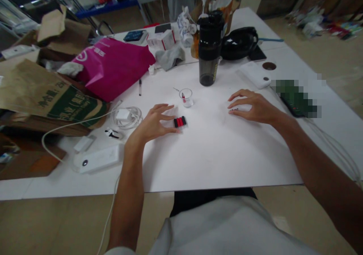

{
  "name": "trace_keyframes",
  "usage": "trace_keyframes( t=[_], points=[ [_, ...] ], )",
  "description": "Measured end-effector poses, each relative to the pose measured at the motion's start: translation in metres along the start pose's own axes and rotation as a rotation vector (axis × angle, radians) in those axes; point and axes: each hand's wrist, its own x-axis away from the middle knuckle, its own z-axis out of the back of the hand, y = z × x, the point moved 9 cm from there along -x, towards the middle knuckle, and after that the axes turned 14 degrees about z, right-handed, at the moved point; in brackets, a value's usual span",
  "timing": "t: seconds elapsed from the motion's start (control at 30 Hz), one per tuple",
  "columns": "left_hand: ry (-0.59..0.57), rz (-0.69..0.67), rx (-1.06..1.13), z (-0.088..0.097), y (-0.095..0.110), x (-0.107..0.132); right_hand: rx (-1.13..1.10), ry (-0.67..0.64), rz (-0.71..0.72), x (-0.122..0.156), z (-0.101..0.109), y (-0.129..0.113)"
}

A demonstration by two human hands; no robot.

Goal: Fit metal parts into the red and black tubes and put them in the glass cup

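A small clear case with a row of black and red cylinders (pixel 180 122) lies on the white table. My left hand (pixel 154 123) curves round its left side, thumb at the near edge and index finger by the far edge, the fingers spread. Whether the fingertips press on the case is hard to see. Just beyond it stands a small clear cup (pixel 186 98) with a red piece inside. My right hand (pixel 252 106) hovers over or rests on the table to the right, its fingers apart and slightly bent. Tiny dark specks show by its thumb, too small to name.
A dark shaker bottle (pixel 209 52) stands behind the cup. A pen (pixel 140 87), coiled white cable (pixel 127 117) and white power bank (pixel 100 158) lie left, near a magenta bag (pixel 113 66). At right are a white box (pixel 253 74) and a phone (pixel 295 98).
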Motion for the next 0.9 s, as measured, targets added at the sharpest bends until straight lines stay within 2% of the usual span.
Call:
trace_keyframes(
  t=[0.3,0.47,0.6,0.7,0.8,0.9],
  points=[
    [0.017,-0.039,-0.003,0.0,0.005,0.0,0.014,-0.03,-0.009,0.002,-0.004,0.002],
    [0.005,-0.046,-0.052,-0.001,0.007,0.001,0.002,0.042,0.088,0.003,-0.003,0.004],
    [0.003,-0.052,-0.066,0.0,0.009,0.003,-0.022,0.13,0.131,0.002,0.005,0.003],
    [0.035,-0.055,-0.022,0.009,0.011,0.004,-0.065,0.215,0.119,0.001,0.017,-0.002],
    [0.109,-0.083,0.089,0.027,0.019,0.007,-0.14,0.368,0.096,0.001,0.034,-0.007],
    [0.219,-0.132,0.327,0.047,0.029,0.012,-0.29,0.589,0.034,0.005,0.05,0.0]
  ],
)
